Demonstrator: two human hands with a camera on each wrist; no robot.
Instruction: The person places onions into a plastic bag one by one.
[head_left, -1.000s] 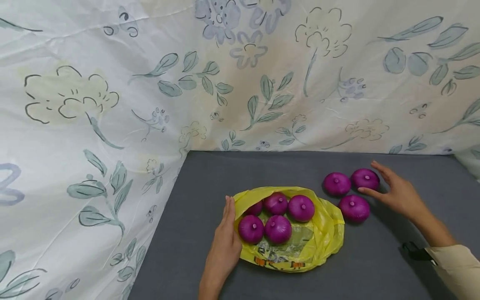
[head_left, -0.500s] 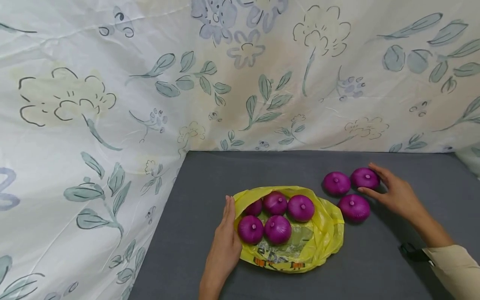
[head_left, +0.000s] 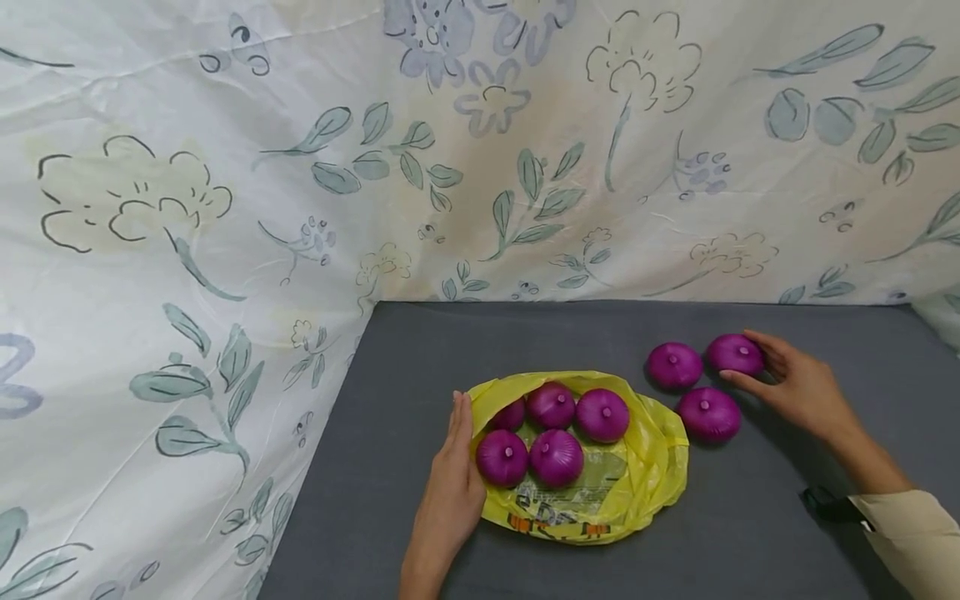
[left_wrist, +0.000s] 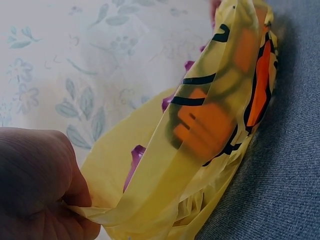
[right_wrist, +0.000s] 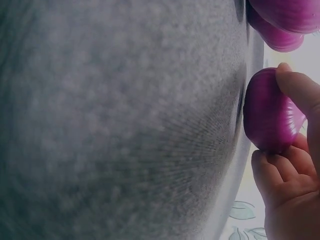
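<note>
A yellow plastic bag lies with its mouth facing up, and several purple onions show inside. At its left edge, my left hand holds the rim; in the left wrist view, the bag's edge is pinched between the curled fingers and thumb. My right hand is at the back right, gripping the farthest loose onion between thumb and fingers. The right wrist view has this onion between the thumb on one side and curled fingers on the other, close to the table.
Two more loose onions, a back one and a front one, sit between the bag and my right hand. The dark grey table meets a floral cloth behind and on the left.
My right hand's fingers have come round the farthest onion, which has shifted very slightly right, away from its neighbour. The left hand and bag stay in place.
</note>
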